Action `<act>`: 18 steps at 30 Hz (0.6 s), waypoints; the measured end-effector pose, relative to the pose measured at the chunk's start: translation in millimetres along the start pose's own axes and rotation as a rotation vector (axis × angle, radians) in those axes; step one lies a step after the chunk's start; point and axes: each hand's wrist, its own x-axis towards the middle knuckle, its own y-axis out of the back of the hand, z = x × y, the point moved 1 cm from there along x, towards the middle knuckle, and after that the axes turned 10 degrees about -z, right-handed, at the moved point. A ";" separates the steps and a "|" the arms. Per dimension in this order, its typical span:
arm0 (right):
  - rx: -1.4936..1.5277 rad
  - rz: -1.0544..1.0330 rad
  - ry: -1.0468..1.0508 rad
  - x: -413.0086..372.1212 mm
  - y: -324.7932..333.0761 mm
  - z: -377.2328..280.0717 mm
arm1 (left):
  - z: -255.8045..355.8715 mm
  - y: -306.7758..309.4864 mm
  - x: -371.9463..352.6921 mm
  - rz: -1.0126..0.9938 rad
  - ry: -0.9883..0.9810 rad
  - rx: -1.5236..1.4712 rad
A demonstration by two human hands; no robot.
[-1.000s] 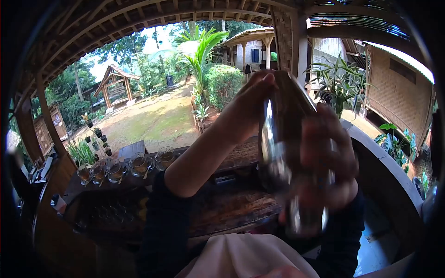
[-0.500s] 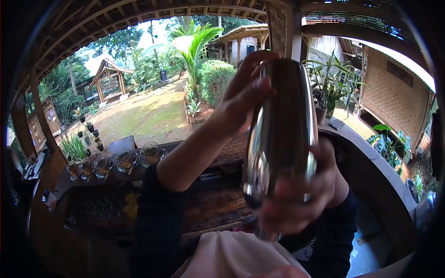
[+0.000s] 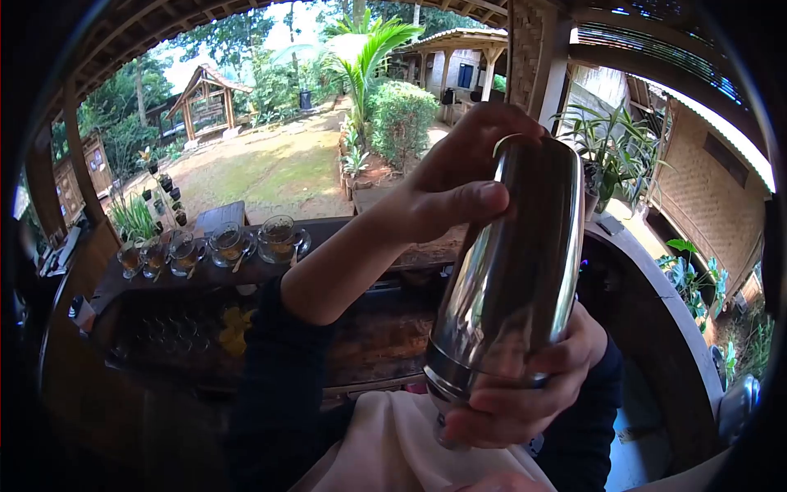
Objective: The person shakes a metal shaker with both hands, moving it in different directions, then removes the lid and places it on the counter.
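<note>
Hands hold a steel shaker [image 3: 508, 279] up in the air close to the camera, well above the wooden surface [image 3: 369, 344]. The shaker's long axis runs nearly upright, with its top leaning a little to the right and away from the person and its narrower end pointing down toward the lap. The left hand [image 3: 459, 184] caps the upper end. Its arm reaches in from the left of the shaker, its fingers curl over the top rim, and its thumb [image 3: 471, 201] is pressed flat against the side. The right hand [image 3: 525, 394] grips the lower end from the right, with its fingers [image 3: 508, 406] wrapped round the seam and bunched tight against the metal. Both hands are closed firmly on the shaker, one at each end, so neither is nearer to it than the other, and the body of the shaker lies between them along that tilted line. A pale cloth [image 3: 393, 451] lies over the lap just below the shaker, apart from its lower end. A row of glass cups [image 3: 279, 238] with dark drink stands on the surface, well to the left of the shaker and behind it. A potted plant [image 3: 615, 156] stands on the ledge to the right of the shaker, beyond its top. I cannot tell what is inside the shaker.
</note>
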 end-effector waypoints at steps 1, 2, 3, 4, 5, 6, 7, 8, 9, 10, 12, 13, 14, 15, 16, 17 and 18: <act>0.007 0.008 -0.010 -9.4 -1.9 11.6 | 2.6 3.3 -0.9 0.152 0.091 -0.040; 0.008 -0.179 -0.236 -18.7 -2.9 23.3 | 4.7 4.0 -4.8 0.306 0.185 -0.081; 0.020 -0.362 -0.460 -28.3 -5.9 33.8 | -3.8 27.2 -9.6 0.381 0.297 -0.179; 0.037 -0.540 -0.674 -38.1 -14.5 45.4 | -14.2 51.5 -16.4 0.405 0.375 -0.236; 0.113 -0.372 -0.912 -54.5 -35.2 55.1 | -18.3 70.9 -26.8 0.445 0.421 -0.240; 0.197 -0.193 -1.140 -61.5 -57.6 61.5 | -10.1 74.0 -31.5 0.501 0.437 -0.216; 0.146 -0.103 -1.128 -59.2 -65.6 56.2 | -0.7 73.4 -41.5 0.554 0.427 -0.192; 0.095 -0.007 -1.111 -47.4 -70.2 48.8 | 19.0 57.9 -44.6 0.612 0.411 -0.183; 0.102 -0.117 -0.935 -26.5 -67.1 39.2 | 44.5 34.3 -47.6 0.694 0.399 -0.196; 0.143 -0.394 -0.850 -3.1 -50.8 19.7 | 61.9 15.5 -51.1 0.801 0.372 -0.175; 0.149 -0.123 -0.676 12.5 -73.6 -5.0 | 79.6 6.8 -74.9 0.603 0.258 -0.092; 0.072 -0.002 -0.502 7.2 -85.9 -11.8 | 86.1 12.7 -82.7 0.576 0.228 0.162; -0.015 0.117 -0.334 5.2 -94.9 -16.3 | 91.0 22.6 -93.6 0.537 0.204 0.411; 0.080 0.004 -0.508 -1.0 -101.0 -5.9 | 95.3 40.8 -99.9 0.549 0.219 0.432; 0.189 -0.112 -0.678 -13.1 -110.0 10.7 | 95.4 65.3 -104.5 0.498 0.286 -0.084; 0.240 0.005 -0.825 -33.9 -137.6 32.5 | 93.7 83.7 -115.2 0.432 0.327 -0.595; 0.294 0.122 -0.961 -50.8 -164.7 46.8 | 84.6 103.2 -132.6 0.570 0.333 0.392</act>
